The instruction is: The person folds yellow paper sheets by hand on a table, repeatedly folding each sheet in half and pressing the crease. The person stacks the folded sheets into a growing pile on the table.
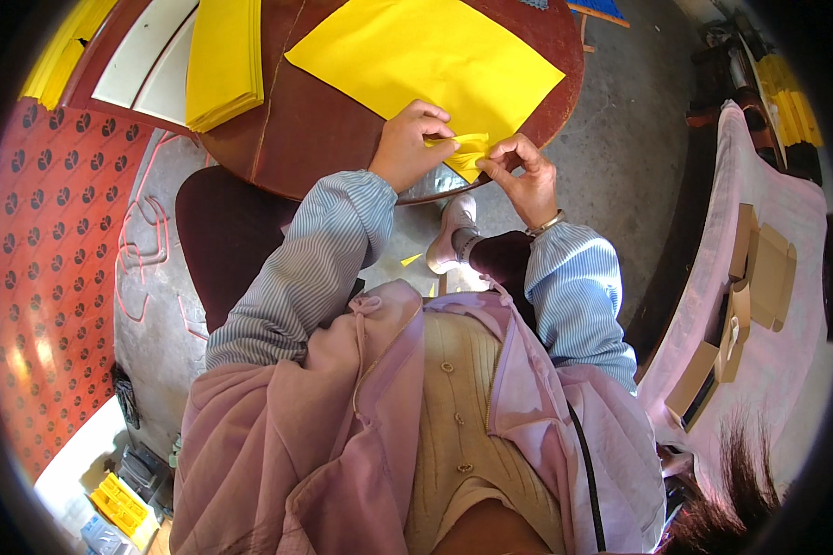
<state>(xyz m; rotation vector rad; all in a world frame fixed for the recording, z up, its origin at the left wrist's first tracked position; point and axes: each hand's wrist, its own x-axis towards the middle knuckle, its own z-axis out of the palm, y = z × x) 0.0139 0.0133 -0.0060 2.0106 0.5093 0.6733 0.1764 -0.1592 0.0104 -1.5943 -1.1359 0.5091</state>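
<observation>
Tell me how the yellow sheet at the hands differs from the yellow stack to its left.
The yellow sheet spreads broad; the yellow stack is narrower, with many layers. The left hand and right hand pinch the sheet's gathered near end; neither touches the stack. Both are bright yellow.

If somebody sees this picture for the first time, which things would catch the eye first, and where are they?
Probably the bright yellow sheet on the rounded reddish-brown table, at the top centre, with the left hand and right hand pinching yellow material at the sheet's near corner. Next, the stack of yellow sheets to its left, and the red patterned panel along the picture's left side.
</observation>
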